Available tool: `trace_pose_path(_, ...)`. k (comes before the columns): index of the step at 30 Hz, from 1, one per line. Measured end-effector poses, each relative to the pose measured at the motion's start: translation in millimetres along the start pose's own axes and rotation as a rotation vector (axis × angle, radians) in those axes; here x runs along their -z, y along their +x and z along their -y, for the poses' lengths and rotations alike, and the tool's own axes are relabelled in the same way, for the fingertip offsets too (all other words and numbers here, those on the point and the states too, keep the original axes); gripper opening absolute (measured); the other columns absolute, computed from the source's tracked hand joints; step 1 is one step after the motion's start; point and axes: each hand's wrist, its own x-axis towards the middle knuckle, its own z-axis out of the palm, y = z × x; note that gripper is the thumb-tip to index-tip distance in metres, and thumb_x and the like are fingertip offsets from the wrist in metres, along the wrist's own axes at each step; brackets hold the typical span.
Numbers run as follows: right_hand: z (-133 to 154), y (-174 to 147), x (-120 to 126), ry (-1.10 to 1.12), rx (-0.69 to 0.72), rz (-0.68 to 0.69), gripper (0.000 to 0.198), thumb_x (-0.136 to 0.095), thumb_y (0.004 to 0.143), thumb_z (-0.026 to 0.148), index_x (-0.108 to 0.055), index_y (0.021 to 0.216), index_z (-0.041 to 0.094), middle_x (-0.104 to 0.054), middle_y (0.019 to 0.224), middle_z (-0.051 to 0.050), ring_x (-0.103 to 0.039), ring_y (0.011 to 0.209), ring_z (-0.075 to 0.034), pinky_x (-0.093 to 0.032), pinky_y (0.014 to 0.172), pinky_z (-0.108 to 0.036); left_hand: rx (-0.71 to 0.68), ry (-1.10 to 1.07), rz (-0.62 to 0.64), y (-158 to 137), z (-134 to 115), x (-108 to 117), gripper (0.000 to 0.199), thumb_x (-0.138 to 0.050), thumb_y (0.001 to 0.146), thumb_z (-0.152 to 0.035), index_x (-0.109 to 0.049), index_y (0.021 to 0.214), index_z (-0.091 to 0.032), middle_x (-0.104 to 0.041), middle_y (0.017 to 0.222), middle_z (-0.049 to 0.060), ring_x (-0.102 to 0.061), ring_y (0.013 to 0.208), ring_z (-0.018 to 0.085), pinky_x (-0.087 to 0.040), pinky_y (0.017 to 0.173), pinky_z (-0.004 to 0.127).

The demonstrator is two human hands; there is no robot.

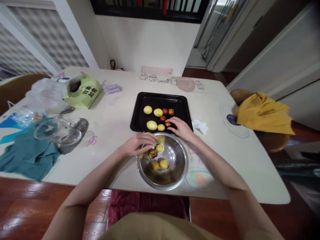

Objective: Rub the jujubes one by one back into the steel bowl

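My right hand (pixel 182 128) reaches over the near right part of a black baking tray (pixel 163 96), its thumb and fingertips closed about a mottled red-brown fruit (pixel 168 124). Beside it in the tray lie a small dark red fruit (pixel 162 118) and a small yellow fruit (pixel 161 127). Larger yellow oval fruits (pixel 151 125) are further left. Over the left rim of a steel bowl (pixel 177 160) is my left hand (pixel 140 143), fingers stretched out and slightly bent. Near its fingertips sits a yellow fruit (pixel 159 148); a mottled red-yellow fruit (pixel 153 153) and two more yellowish ones rest in the bowl.
A crumpled white tissue (pixel 200 126) lies right of the tray. On the table's left are a glass jug (pixel 57 130), a teal cloth (pixel 27 153), a green box (pixel 86 91) and clear plastic bags (pixel 46 95). A yellow cloth (pixel 263 113) hangs over a chair at right.
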Motion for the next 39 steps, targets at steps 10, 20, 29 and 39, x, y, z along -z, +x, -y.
trace_pose_path(10,11,-5,16,0.113,-0.007,-0.064,0.029,-0.073,0.097,0.032,-0.072,0.125,0.024,-0.069,0.119,-0.01,-0.069,0.101,-0.026,-0.061,0.094,-0.047,-0.03,0.098,-0.026,-3,4,5,0.02,-0.062,0.105,-0.024,-0.076,0.116,-0.014,-0.081,0.105,0.015,-0.076,0.115,0.029,-0.066,0.097,0.045)
trace_pose_path(20,90,-32,48,0.042,0.098,0.163,0.03,-0.071,0.101,0.027,-0.07,0.13,0.025,-0.075,0.125,-0.009,-0.072,0.116,-0.028,-0.061,0.101,-0.046,-0.035,0.201,-0.009,-7,14,11,0.024,-0.062,0.105,-0.03,-0.076,0.119,-0.018,-0.082,0.113,0.011,-0.074,0.123,0.03,-0.054,0.118,0.055)
trace_pose_path(29,109,-42,18,-0.327,0.186,0.433,0.02,-0.083,0.088,0.016,-0.074,0.106,0.015,-0.074,0.105,-0.012,-0.069,0.108,-0.032,-0.057,0.097,-0.048,-0.113,0.096,-0.001,-11,18,4,0.036,-0.053,0.108,-0.038,-0.076,0.124,-0.016,-0.081,0.121,0.017,-0.071,0.133,0.033,-0.048,0.124,0.06)
trace_pose_path(39,106,-41,8,-0.367,0.19,0.477,0.021,-0.083,0.087,0.016,-0.073,0.106,0.015,-0.073,0.107,-0.012,-0.067,0.108,-0.03,-0.051,0.1,-0.043,-0.149,0.088,-0.009,-9,17,0,0.033,-0.054,0.108,-0.036,-0.078,0.118,-0.017,-0.082,0.116,0.017,-0.077,0.122,0.03,-0.054,0.119,0.055)
